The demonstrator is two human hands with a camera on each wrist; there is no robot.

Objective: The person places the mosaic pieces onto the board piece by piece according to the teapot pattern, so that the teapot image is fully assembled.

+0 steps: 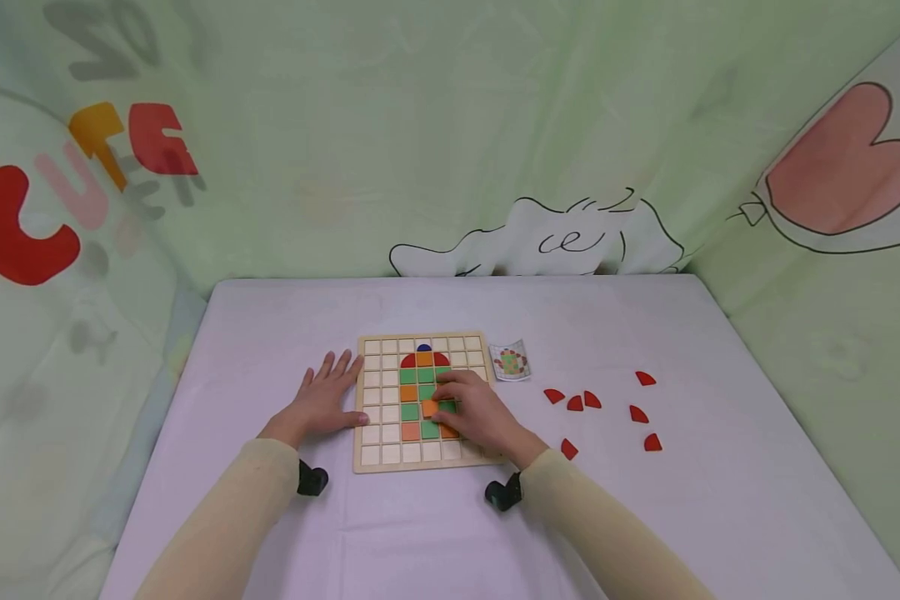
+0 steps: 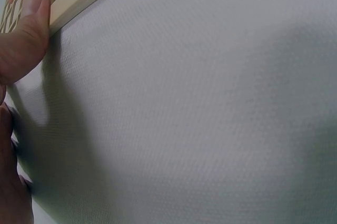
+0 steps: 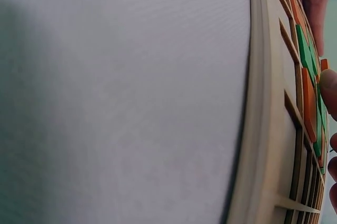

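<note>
A wooden grid board (image 1: 371,460) lies on the table with green, orange and red pieces and a blue half-round in its cells. My right hand (image 1: 483,414) is over the board's middle, its thumb and fingers pinching an orange square (image 1: 430,408) at a cell among green squares. In the right wrist view the thumb (image 3: 329,84) touches that square's edge (image 3: 324,64). My left hand (image 1: 322,402) lies spread at the board's left side, the thumb (image 2: 32,16) resting on the frame. Part of the board's right side is hidden under my right hand.
A small pattern card (image 1: 510,362) with a coloured design lies beside the board's upper right corner. Several red quarter-round pieces (image 1: 575,403) are scattered on the table (image 1: 720,517) to the right. A green printed curtain (image 1: 345,167) stands behind the table.
</note>
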